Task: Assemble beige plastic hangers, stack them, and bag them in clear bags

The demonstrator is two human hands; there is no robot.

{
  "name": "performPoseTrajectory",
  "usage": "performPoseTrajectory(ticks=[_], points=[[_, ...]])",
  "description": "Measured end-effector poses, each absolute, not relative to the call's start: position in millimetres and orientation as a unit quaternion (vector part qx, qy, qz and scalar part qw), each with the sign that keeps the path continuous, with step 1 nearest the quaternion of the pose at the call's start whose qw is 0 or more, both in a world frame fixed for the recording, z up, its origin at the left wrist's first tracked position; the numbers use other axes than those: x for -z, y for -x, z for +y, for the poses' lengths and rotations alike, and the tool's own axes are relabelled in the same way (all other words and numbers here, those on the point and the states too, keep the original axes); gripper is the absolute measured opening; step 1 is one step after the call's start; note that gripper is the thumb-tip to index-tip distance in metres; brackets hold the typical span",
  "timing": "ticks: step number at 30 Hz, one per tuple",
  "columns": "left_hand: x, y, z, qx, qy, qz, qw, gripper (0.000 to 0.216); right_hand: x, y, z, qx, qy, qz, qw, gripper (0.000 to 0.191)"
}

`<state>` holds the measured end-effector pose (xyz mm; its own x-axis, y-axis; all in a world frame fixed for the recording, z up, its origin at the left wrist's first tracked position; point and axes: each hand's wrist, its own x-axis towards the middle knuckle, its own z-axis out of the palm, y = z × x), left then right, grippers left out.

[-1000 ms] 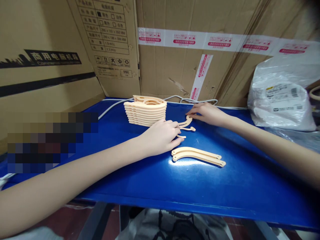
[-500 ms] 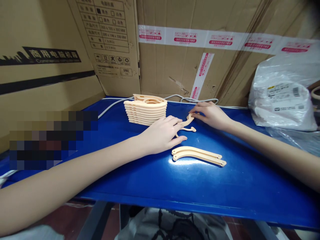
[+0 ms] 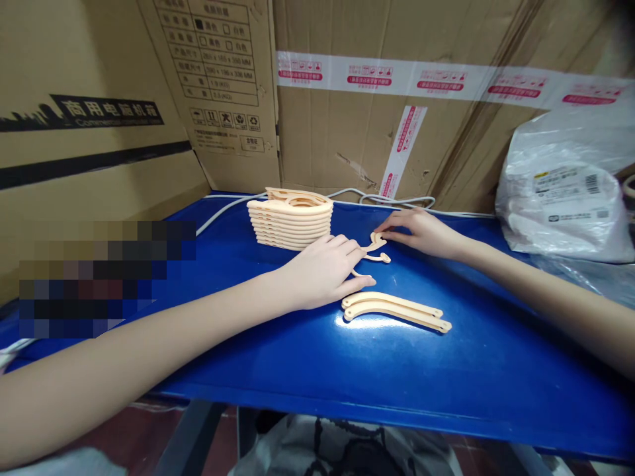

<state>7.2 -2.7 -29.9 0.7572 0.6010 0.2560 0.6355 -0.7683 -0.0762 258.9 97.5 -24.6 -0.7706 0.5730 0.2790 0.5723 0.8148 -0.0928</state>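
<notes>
My left hand (image 3: 325,270) rests on the blue table (image 3: 297,357), fingers curled over one end of a small cream plastic hook piece (image 3: 376,251). My right hand (image 3: 421,230) pinches the far end of the same piece with its fingertips. Just in front of my left hand lie two long curved cream hanger arms (image 3: 397,311), side by side and untouched. Behind my left hand stands a neat stack of folded cream hangers (image 3: 290,221).
Large cardboard boxes (image 3: 347,99) wall in the back and left of the table. A white cable (image 3: 391,199) runs along the back edge. A white plastic bag (image 3: 565,198) with labels sits at the right. The table's front edge is near me.
My right hand has slid slightly right along the hook piece. My left hand's fingers shifted a little on it. The hanger arms and the stack have not moved.
</notes>
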Motion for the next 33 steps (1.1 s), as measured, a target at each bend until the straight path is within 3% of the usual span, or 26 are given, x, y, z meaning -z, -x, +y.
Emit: performPoseTrajectory(ticks=[11,33], points=[[31.8,-7.1,0.9,0.096,0.925,-0.34,0.142,0.053,27.8,-261.1,99.8,-0.133,0.348,-0.914,0.163,0.039],[35.1,-8.3,0.3,0.074,0.921,-0.355,0.141,0.058,27.1,-263.3,99.4,-0.227,0.39,-0.878,0.161,0.052]])
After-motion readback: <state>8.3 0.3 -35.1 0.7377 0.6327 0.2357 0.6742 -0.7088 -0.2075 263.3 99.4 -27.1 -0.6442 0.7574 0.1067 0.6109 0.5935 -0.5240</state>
